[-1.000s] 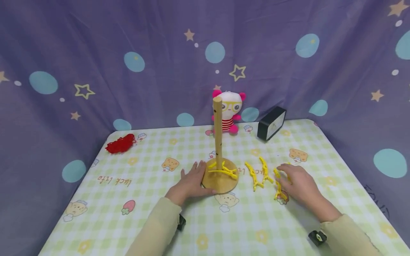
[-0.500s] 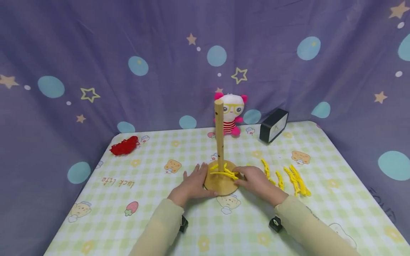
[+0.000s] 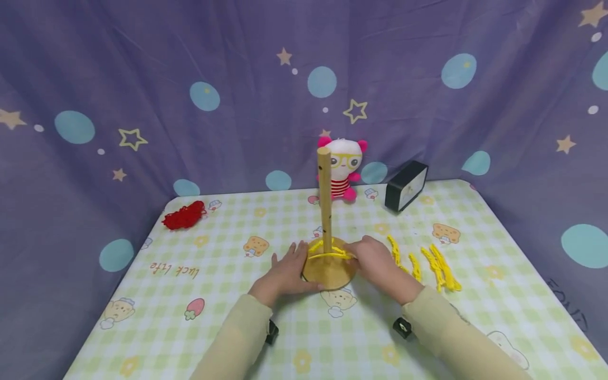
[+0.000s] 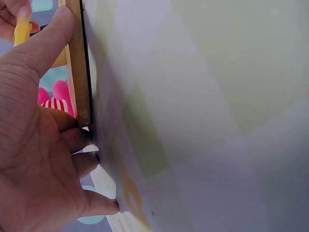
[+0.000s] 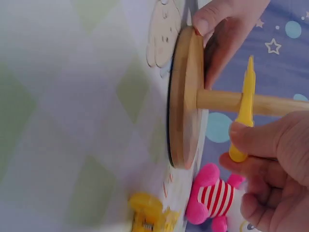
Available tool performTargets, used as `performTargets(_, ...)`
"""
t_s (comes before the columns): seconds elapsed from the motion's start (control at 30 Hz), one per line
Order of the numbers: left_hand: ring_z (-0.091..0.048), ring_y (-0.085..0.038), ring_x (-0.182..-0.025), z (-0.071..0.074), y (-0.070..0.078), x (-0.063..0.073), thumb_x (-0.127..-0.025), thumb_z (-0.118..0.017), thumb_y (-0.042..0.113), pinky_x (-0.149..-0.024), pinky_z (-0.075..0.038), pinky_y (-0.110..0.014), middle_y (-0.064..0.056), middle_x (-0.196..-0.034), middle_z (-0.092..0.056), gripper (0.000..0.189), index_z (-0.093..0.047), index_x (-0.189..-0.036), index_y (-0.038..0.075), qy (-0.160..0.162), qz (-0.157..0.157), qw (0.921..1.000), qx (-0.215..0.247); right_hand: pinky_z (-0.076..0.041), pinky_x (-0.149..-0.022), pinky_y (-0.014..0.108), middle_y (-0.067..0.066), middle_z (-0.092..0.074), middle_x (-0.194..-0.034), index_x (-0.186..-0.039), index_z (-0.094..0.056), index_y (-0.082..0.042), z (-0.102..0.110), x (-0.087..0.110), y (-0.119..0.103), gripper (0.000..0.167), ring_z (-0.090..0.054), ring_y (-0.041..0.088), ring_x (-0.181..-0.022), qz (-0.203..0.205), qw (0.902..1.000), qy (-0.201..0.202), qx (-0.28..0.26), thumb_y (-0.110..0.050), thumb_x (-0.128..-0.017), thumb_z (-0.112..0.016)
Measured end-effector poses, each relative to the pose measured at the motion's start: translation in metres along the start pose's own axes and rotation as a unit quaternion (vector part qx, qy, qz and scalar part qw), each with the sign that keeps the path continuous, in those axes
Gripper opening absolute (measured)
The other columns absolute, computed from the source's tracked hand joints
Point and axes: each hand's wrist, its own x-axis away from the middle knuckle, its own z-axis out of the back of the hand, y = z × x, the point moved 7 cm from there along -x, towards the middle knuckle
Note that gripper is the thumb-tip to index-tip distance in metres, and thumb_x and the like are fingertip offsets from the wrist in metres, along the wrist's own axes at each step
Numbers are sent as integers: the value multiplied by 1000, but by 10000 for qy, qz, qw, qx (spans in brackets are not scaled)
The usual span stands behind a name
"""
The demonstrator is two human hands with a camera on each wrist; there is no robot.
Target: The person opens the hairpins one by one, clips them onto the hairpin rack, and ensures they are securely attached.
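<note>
Currently your right hand [image 3: 380, 266] pinches a yellow clip [image 5: 247, 99] above the round base [image 3: 328, 278], partly crossing the near side of the pole [image 3: 325, 200]; your left hand [image 3: 285, 272], fingers extended, touches the base's left edge; other clips [image 3: 439, 268] lie right

Cream sleeves [image 3: 442, 322], black wrist cameras [image 3: 402, 328]

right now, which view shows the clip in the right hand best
The right wrist view: the clip looks large, seen nearly end to end, with the right hand covering part. The head view shows it small, in front of the pole; the left wrist view shows just a piece, upper left.
</note>
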Motion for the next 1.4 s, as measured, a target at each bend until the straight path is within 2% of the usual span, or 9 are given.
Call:
performTargets(0.13, -8, -31, -149, -1, -2, 0, -76, -69, 68, -111, -4, -68, -9, -163, -12, 115, -12, -158, 11, 0, 56, 10000, 30, -52, -82, 38, 8, -70, -116, -123, -67, -6, 1, 4, 6, 44, -63, 25, -94, -33, 9998, -55, -187, -14, -82, -79)
performTargets(0.27, -8, -32, -148, -3, -3, 0, -76, -69, 68, -110, -4, -68, -9, -163, -12, 114, -12, -158, 12, -5, 90, 10000, 0, -47, -96, 49, 10, -63, -129, -129, -62, -6, 7, 19, 22, 51, -59, 32, -115, -293, 9991, -72, -297, -22, -83, -78)
performTargets(0.43, -8, -32, -148, -2, -3, 0, -76, -69, 67, -110, -4, -68, -9, -163, -12, 114, -13, -158, 13, 2, 89, 10000, -13, -51, -85, 50, 11, -66, -122, -123, -67, -6, 27, 52, 58, 40, -64, 31, -103, -1011, 9945, 60, -270, -21, -86, -75)
performTargets(0.67, -7, -31, -149, -2, -4, -1, -76, -69, 68, -110, -4, -68, -8, -163, -11, 115, -12, -158, 12, -3, 86, 10000, -44, -51, -66, 48, 19, -68, -110, -118, -68, -2, 50, 107, 115, 39, -65, 31, -84, -1857, 9825, 137, -79, -21, -85, -75)
performTargets(0.83, -7, -30, -149, 0, -3, -2, -75, -69, 69, -111, -3, -67, -8, -163, -10, 117, -11, -158, 11, -25, 79, 9999, -73, -50, -63, 47, 23, -67, -106, -115, -65, 2, 53, 136, 144, 47, -63, 33, -82, -2413, 9704, -130, -35, -27, -80, -79)
performTargets(1.03, -6, -29, -149, -1, -3, -3, -74, -69, 70, -111, -3, -67, -7, -163, -10, 118, -11, -158, 11, -4, 54, 9999, -92, -49, -75, 53, 25, -64, -104, -111, -61, 8, 45, 148, 160, 68, -60, 41, -94, -2814, 9552, -920, -49, -48, -77, -79)
performTargets(1.13, -6, -29, -149, -1, -2, -3, -74, -69, 69, -111, -2, -67, -7, -163, -10, 118, -11, -158, 11, -1, 29, 10000, -54, -49, -75, 53, 24, -65, -102, -107, -65, 9, 44, 150, 163, 66, -61, 41, -92, -2890, 9524, -967, -26, -50, -80, -75)
performTargets(1.27, -6, -29, -149, -1, -1, -3, -74, -70, 69, -111, -2, -67, -7, -163, -10, 117, -11, -158, 11, 3, 22, 10000, -26, -49, -76, 53, 26, -66, -104, -106, -68, 8, 43, 151, 164, 58, -62, 42, -92, -2840, 9540, -954, -81, -46, -87, -69)
performTargets(1.4, -6, -28, -149, -1, -2, -3, -74, -69, 70, -111, -3, -67, -7, -163, -11, 117, -11, -158, 11, -2, 25, 10000, -53, -49, -73, 49, 22, -66, -98, -106, -66, 8, 42, 151, 165, 52, -61, 32, -84, -2864, 9526, -976, -310, -41, -89, -68)
